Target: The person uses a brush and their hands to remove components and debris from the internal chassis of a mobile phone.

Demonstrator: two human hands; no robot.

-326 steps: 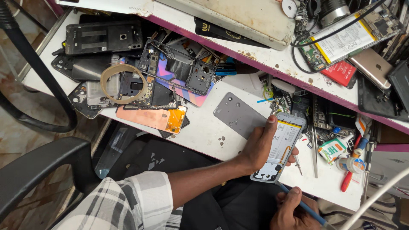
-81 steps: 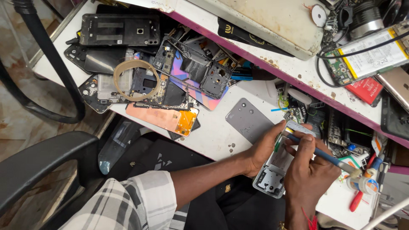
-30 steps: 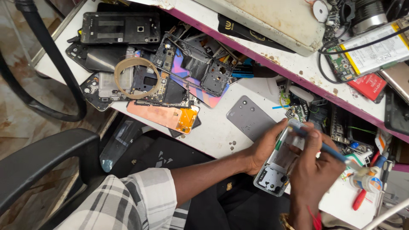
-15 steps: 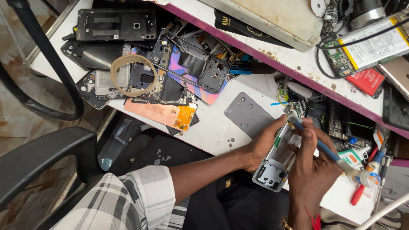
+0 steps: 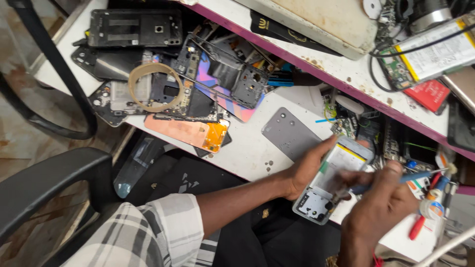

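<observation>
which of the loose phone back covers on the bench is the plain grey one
The grey back cover lying flat beside the left hand. The orange panel and the black cover sit further left, in the parts pile.

Your left hand (image 5: 309, 165) grips the opened phone (image 5: 330, 185) at the white table (image 5: 247, 148) edge, while your right hand (image 5: 383, 207) holds a blue tool (image 5: 396, 179) onto it. A grey back cover (image 5: 288, 133) lies just beside.

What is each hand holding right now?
Left hand: closed, gripping the opened white phone body.
Right hand: closed around a thin blue-handled tool.
</observation>
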